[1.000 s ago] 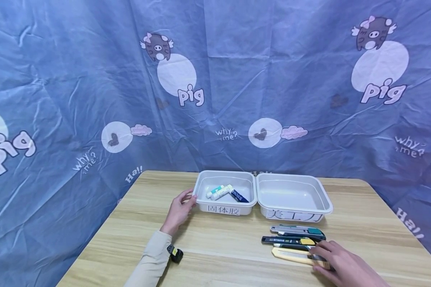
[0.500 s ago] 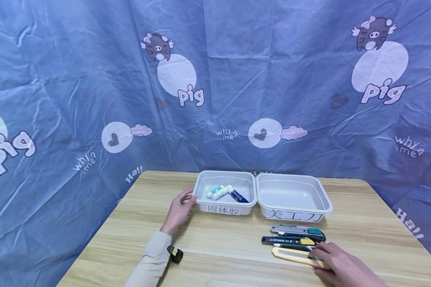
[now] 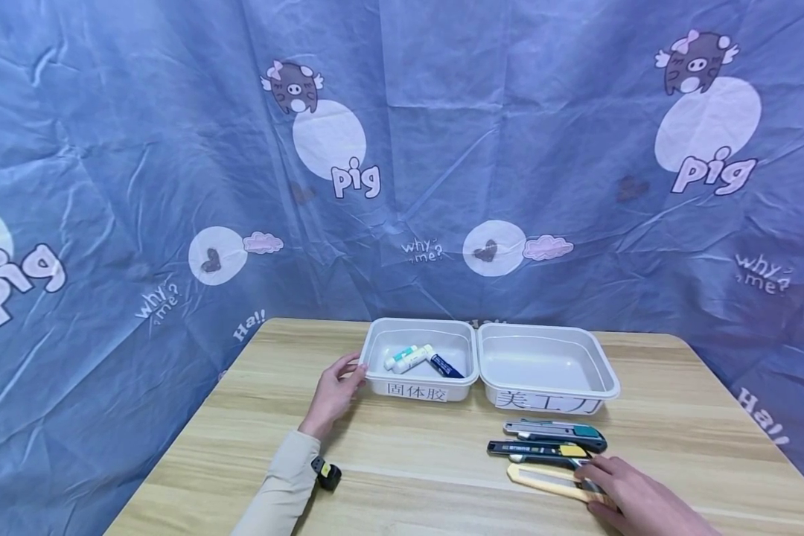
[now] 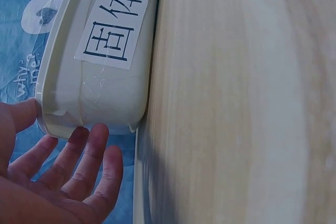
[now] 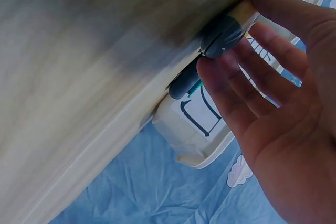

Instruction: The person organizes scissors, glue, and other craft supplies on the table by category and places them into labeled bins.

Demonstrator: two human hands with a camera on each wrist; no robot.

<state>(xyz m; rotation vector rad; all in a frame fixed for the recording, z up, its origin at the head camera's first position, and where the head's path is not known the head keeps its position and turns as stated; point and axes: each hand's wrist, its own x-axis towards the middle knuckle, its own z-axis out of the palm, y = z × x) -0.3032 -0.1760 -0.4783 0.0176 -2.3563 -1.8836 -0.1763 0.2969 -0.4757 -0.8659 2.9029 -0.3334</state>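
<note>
My right hand (image 3: 643, 495) pinches the rear part of a yellow utility knife (image 3: 543, 480) lying on the table, thumb on the near side and fingers on the far side. Beyond it lie a black-and-yellow utility knife (image 3: 532, 449), another mostly covered knife, and a grey-green one (image 3: 586, 433). My left hand (image 3: 335, 394) touches the left front corner of a white plastic bin (image 3: 368, 350), thumb at the rim and loosely bent fingers against the outer wall. Glue sticks lie in that bin: a teal-and-white one (image 3: 402, 357), a white one (image 3: 412, 361) and a dark blue one (image 3: 445, 366).
A second white bin (image 3: 613, 372) stands right beside the first, behind the knives, with nothing visible in it. Both bins carry front paper labels with Chinese writing. The wooden table (image 3: 429, 469) ends at a blue patterned curtain (image 3: 415, 164).
My right hand has shifted very slightly toward the table's near side at the yellow knife. The left hand and both bins have stayed put.
</note>
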